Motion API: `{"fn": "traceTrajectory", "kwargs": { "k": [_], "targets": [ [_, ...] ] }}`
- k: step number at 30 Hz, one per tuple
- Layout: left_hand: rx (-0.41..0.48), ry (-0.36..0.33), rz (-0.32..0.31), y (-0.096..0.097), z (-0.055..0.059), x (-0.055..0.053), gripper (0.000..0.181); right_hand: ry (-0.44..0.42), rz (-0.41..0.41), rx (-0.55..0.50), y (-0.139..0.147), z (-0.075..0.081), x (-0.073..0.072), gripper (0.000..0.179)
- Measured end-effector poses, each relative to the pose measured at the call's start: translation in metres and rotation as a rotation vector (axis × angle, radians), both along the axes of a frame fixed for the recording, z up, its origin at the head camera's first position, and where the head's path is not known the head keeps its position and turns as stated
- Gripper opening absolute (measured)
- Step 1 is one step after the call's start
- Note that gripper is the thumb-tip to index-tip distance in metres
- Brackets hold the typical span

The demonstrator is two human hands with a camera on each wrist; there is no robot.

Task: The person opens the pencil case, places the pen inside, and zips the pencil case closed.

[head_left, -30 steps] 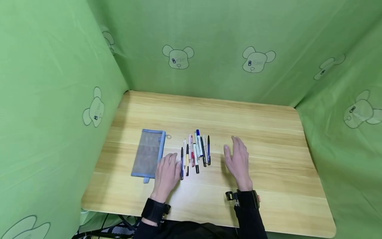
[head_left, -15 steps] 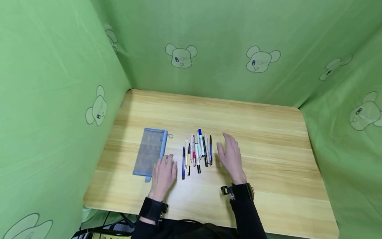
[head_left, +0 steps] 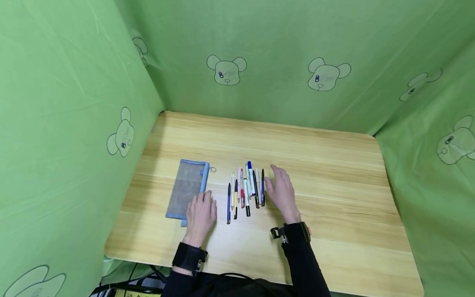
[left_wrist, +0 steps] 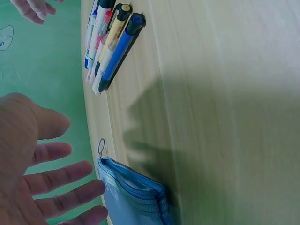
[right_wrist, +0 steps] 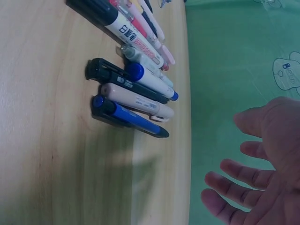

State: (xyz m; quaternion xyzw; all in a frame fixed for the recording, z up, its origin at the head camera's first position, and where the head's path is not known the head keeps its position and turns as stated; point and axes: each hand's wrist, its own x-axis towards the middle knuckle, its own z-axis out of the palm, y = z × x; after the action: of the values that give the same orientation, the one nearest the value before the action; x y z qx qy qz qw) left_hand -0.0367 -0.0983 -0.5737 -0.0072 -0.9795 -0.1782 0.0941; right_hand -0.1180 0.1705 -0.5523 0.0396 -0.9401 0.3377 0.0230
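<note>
Several pens and markers lie side by side on the wooden table, pointing away from the person. At their left end is a blue pen; another blue pen lies at the right end. A whiteboard marker with a black cap is in the middle of the row. My left hand hovers with relaxed, spread fingers over the near right corner of a blue-edged mesh zipper pouch. My right hand is just right of the row, fingers loosely extended. Neither hand holds anything.
The wooden table extends to the right and behind the pens. Green cloth walls with bear prints surround it at the back and sides. Dark cables hang below the front left edge.
My right hand has moved left, closer to the pens. My left hand has shifted slightly left, away from the blue pen and over the pouch's edge. The pens and pouch stay put.
</note>
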Motion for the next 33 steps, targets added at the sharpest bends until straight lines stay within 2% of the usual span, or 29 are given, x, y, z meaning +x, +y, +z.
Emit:
{"fn": "traceTrajectory", "kwargs": {
  "k": [3,13,23,33],
  "targets": [
    [-0.006,-0.009,0.011,-0.002,0.001,-0.003,0.038,-0.022,-0.001,0.013,-0.003,-0.002,-0.004,0.056],
    [-0.008,-0.038,0.056,-0.007,-0.002,-0.003,0.039,-0.076,0.039,0.041,-0.009,-0.011,-0.013,0.052],
    [-0.028,0.003,0.076,-0.011,-0.007,-0.009,0.032,-0.113,0.043,0.094,-0.010,-0.018,-0.017,0.048],
    [-0.044,-0.013,0.098,-0.015,-0.010,-0.017,0.028,-0.162,0.048,0.139,-0.013,-0.024,-0.022,0.050]
  ]
}}
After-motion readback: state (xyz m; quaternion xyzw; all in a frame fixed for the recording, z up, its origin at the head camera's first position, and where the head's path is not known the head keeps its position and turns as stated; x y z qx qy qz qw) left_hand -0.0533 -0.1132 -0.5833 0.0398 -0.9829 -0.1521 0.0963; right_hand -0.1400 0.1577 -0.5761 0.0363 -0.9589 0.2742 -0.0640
